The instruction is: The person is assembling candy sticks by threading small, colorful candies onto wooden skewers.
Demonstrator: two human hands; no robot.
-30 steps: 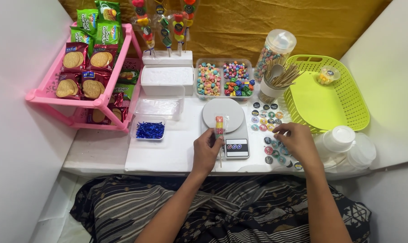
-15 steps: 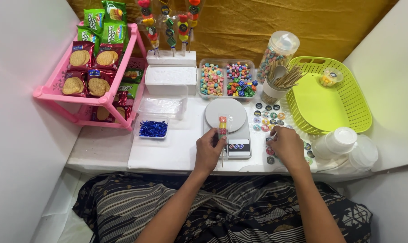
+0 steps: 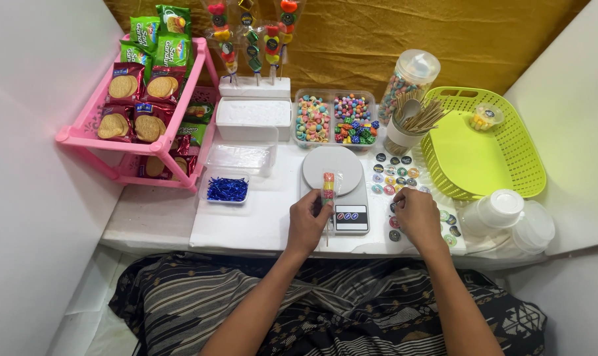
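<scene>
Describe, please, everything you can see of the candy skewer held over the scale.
The candy skewer is a thin stick threaded with small red, yellow and green sweets, in what looks like a clear wrapper. It stands roughly upright over the white kitchen scale, pinched near its lower part by the left hand; its bare end pokes out below.

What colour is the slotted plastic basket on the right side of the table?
Lime green: the slotted plastic basket shows best in the head view.

White table: scale, green basket, pink rack.
</scene>
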